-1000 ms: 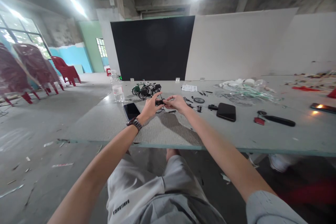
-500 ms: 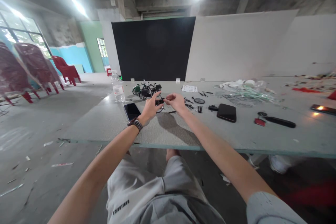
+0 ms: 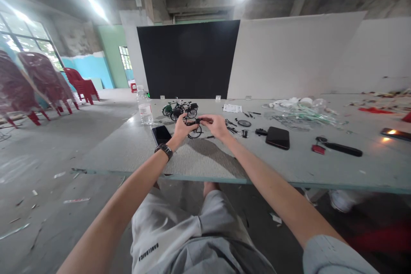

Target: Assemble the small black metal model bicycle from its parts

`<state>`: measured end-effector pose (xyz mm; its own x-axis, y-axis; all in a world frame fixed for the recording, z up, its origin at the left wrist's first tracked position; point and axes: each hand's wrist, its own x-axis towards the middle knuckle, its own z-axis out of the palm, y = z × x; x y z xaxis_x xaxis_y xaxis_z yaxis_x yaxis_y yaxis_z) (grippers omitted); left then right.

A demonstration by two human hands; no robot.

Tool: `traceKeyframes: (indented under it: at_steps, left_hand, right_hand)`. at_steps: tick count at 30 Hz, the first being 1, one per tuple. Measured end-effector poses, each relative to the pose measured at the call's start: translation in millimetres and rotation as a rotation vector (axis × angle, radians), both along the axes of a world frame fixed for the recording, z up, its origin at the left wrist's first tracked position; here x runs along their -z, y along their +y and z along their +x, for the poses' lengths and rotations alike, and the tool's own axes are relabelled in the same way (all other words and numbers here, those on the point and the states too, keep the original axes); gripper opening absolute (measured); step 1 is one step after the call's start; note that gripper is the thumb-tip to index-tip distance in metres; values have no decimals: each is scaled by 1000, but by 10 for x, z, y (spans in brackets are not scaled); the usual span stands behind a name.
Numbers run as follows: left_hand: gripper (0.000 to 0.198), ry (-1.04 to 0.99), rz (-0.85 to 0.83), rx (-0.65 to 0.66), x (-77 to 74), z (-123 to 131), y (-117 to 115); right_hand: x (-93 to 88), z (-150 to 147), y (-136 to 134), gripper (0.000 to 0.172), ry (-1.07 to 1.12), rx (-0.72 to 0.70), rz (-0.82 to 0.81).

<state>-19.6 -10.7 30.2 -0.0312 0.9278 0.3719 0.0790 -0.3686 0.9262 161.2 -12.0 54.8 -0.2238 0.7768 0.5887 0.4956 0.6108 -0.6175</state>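
Just above the table, my left hand point(image 3: 183, 129) is closed with thumb and fingertips on a small black part of a model bicycle. Below its fingers shows the bicycle's spoked wheel point(image 3: 195, 132). From the other side, my right hand point(image 3: 215, 126) pinches at the same small black part point(image 3: 197, 121); the fingers hide most of its shape. Behind my left hand stand assembled model bicycles point(image 3: 178, 109), one with a green box. Loose black bicycle parts point(image 3: 231, 129) and a separate wheel point(image 3: 244, 123) lie right of my right hand.
A phone point(image 3: 161, 135) and a water bottle point(image 3: 145, 109) are on the left. To the right are a black square case point(image 3: 278, 138), a black-handled tool point(image 3: 343, 149), and a heap of plastic bags point(image 3: 303, 107). A printed sheet point(image 3: 233, 108) lies behind the loose parts.
My left fingers have come down and closed nearer the black part, uncovering more of the wheel below. My right hand has stayed nearly in place, its fingers shifting slightly.
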Motion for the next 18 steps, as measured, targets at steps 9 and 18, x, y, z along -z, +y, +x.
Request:
traceKeyframes:
  at_steps: [9,18]
  left_hand:
    - [35,-190,-73,147,-76,-17,-131]
    - [38,-184,-116,33,-22,-81,-20]
  right_hand:
    - [-40,46,13,29,-74,-85,-15]
    - [-36,523,196,16,-490,-128,-330]
